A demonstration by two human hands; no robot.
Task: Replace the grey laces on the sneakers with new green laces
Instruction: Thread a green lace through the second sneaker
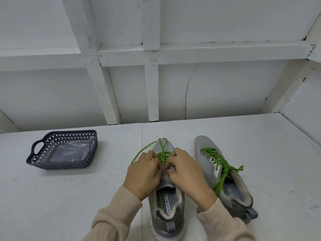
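Two grey sneakers stand side by side on the white table, toes pointing away from me. The left sneaker [165, 204] carries a green lace [162, 153] threaded through its lower eyelets, with loose ends running over the toe and off to the left. My left hand [143, 173] and my right hand [186, 173] rest on this shoe's upper, fingers pinched at the lace near the tongue. The right sneaker [225, 178] is fully laced with a second green lace [220, 166], its ends lying loose across the opening. No grey lace is visible.
A dark plastic lattice basket [43, 162] with handles sits at the left of the table, holding a clear plastic bag [69, 152]. A white panelled wall [156, 84] rises behind the table's far edge.
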